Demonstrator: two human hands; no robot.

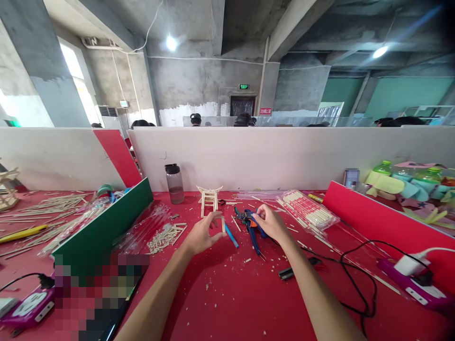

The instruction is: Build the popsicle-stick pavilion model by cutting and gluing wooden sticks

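My left hand [203,233] curves with thumb and fingers around a short wooden stick [223,224], the thumb at its lower end and a fingertip near its upper end. My right hand [272,223] is closed in a pinch; whatever its fingertips hold is too small to make out. Just under it lies a blue and orange tool [261,230], probably a glue gun, partly hidden by the hand. Beside that are blue-handled pliers [253,239]. A blue rod [232,236] rests between the hands. Behind my left hand stands a small wooden stick frame [209,198].
Cut stick pieces [165,238] lie left, near clear plastic wrapping [142,229]. A water bottle [174,183] stands by the white partition [227,158]. At right are packed sticks [309,210], a black utility knife [298,269], a black cable [373,284] and a purple power strip [415,286].
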